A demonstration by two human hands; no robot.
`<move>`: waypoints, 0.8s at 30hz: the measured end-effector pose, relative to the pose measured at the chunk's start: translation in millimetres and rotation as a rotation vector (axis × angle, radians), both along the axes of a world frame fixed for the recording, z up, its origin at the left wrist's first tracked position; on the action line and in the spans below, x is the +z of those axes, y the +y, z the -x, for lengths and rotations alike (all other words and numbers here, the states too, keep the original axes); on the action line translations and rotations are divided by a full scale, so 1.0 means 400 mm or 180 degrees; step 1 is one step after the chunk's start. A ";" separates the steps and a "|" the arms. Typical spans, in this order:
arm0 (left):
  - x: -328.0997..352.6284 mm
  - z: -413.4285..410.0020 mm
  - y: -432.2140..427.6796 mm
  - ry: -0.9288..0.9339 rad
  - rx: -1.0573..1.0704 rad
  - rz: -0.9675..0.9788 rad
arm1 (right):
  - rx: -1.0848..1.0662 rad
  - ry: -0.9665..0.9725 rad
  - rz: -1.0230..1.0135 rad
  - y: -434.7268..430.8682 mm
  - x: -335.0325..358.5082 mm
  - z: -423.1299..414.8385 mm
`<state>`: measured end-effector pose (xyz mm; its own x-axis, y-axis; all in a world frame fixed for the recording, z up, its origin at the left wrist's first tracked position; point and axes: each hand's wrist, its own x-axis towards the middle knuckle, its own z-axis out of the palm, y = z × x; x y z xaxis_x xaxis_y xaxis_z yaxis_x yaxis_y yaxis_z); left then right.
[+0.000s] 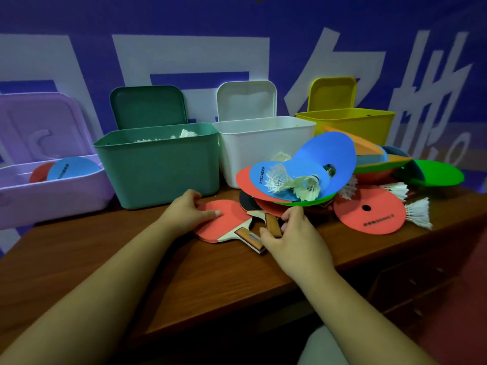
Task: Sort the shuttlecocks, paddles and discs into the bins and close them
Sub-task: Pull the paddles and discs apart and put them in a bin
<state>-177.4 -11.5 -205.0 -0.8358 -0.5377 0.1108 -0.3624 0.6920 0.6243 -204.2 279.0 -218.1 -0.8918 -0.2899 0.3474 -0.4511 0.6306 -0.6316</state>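
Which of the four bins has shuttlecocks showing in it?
The green bin, second from left: white shuttlecocks peek over its rim. The purple bin shows discs; nothing shows in the white bin or yellow bin.

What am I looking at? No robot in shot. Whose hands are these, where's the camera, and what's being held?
There is no machine here. These are a person's two bare hands, filmed by one wide-angle camera worn on the head, looking forward and down.

Four open bins stand along the back of the table:
- the purple bin, with discs inside
- the green bin, with shuttlecocks inside
- the white bin
- the yellow bin

To the right lies a mixed pile of more discs and shuttlecocks. In front of it, two paddles overlap.

The left hand lies flat on the red paddle. The right hand grips the black paddle by its handle.
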 end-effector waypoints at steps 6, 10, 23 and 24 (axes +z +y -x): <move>0.006 0.000 -0.036 0.0420 0.0221 -0.0468 | 0.0278 -0.0317 0.0218 -0.011 0.015 0.018; 0.018 -0.017 -0.050 -0.0031 -0.0222 -0.0283 | 0.0189 -0.0284 0.0760 -0.016 0.061 0.031; 0.027 -0.038 -0.066 -0.0092 -0.0681 -0.0527 | 0.0776 -0.1507 0.2430 -0.103 0.149 -0.023; 0.030 -0.042 -0.072 0.0031 -0.0641 -0.0591 | 0.0808 -0.1605 0.2603 -0.110 0.153 -0.029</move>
<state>-160.6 -40.4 -193.1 -0.9273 -0.3726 0.0346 -0.2224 0.6230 0.7500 -192.5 234.9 -157.0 -0.9349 -0.3331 0.1227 -0.0712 -0.1626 -0.9841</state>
